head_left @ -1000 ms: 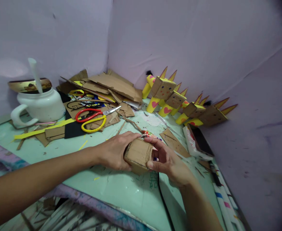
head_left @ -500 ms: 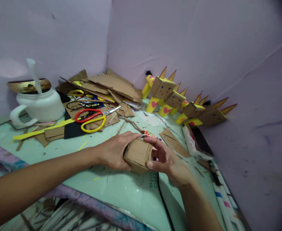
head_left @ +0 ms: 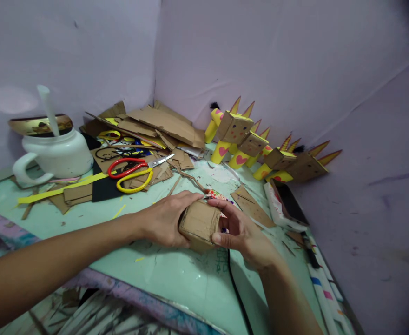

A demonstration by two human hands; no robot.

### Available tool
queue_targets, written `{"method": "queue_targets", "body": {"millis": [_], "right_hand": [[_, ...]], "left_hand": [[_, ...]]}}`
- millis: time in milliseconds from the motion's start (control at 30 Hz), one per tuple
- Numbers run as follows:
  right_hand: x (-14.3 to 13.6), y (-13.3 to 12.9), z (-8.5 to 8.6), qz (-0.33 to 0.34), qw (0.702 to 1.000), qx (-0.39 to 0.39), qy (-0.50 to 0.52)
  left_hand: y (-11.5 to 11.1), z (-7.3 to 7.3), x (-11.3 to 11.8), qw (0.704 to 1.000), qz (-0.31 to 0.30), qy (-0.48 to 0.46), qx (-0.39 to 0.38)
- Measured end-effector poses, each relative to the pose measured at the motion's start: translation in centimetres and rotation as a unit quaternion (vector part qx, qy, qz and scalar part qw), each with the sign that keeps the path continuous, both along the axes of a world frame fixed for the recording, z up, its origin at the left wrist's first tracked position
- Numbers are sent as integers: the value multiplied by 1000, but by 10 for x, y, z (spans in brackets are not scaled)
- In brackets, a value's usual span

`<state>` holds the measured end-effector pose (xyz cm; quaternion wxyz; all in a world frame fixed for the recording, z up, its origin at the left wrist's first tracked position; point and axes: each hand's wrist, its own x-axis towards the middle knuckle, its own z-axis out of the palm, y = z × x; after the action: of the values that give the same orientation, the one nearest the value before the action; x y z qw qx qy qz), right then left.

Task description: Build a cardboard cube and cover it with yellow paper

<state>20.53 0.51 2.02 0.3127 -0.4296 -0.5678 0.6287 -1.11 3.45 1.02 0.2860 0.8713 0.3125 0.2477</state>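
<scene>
Little has moved since the earlier frame: the surroundings slide slightly leftward, while the hands and box keep almost the same pose at lower centre.

On the box's left side, the left hand (head_left: 164,221) is curved half-open, clasping the small cardboard box (head_left: 199,221). At its right, the right hand (head_left: 244,232) makes a loose C, thumb at the near corner and fingertips at the far one. Even, gentle pressure from both sides probably serves best; squeezing harder could crush the walls or skew the worn edges.

At left stands a white mug (head_left: 61,156), then the red-and-yellow scissors (head_left: 152,164), clear of the left hand, with cardboard scraps (head_left: 166,122) behind. Beyond the right hand lie a flat cardboard piece (head_left: 251,207) and cardboard-headed figures (head_left: 235,128) at upper right. Beside the right forearm, a black cable (head_left: 238,295) runs down to the frame's bottom, where it could snag.
</scene>
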Motion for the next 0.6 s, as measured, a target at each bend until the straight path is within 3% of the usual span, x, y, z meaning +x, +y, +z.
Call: {"method": "queue_targets", "body": {"millis": [600], "right_hand": [[-1,-2,0,-10,1000,-5,4]], "left_hand": [[-1,-1,0,1000,0,0,4]]}}
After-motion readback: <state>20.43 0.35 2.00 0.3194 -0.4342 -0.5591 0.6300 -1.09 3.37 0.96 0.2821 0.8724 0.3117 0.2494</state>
